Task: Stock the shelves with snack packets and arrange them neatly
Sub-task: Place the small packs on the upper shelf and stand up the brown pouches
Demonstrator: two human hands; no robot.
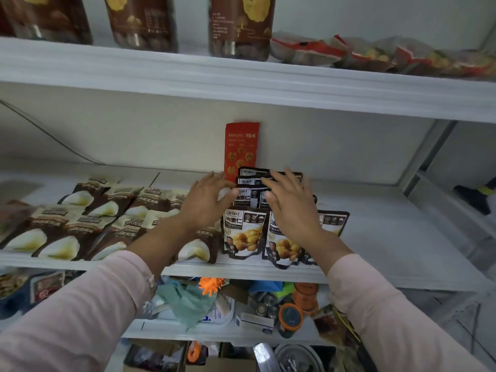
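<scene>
Chestnut packets [243, 232]: black-and-white pouches printed with yellow kernels. They lie on the middle shelf [389, 232] in two columns, the front rows lapping over the rows behind.
Why shingled: probably so each pouch's printed header shows and the pile stays compact.
Left hand [209, 205]: fingers spread and nearly straight, tips at the left edge of the rear chestnut packets. It grasps nothing and seems to be nudging that edge into line.
Right hand [292, 210]: laid flat, fingers extended over the right column of chestnut packets, pressing rather than gripping.
Red packet [241, 149]: stands upright against the back wall, just behind the chestnut packets.
Brown-and-cream packets [107, 210]: left of the chestnut packets in similar overlapping rows, the nearest touching them.
Jars [241, 25]: on the shelf above the chestnut packets.
</scene>
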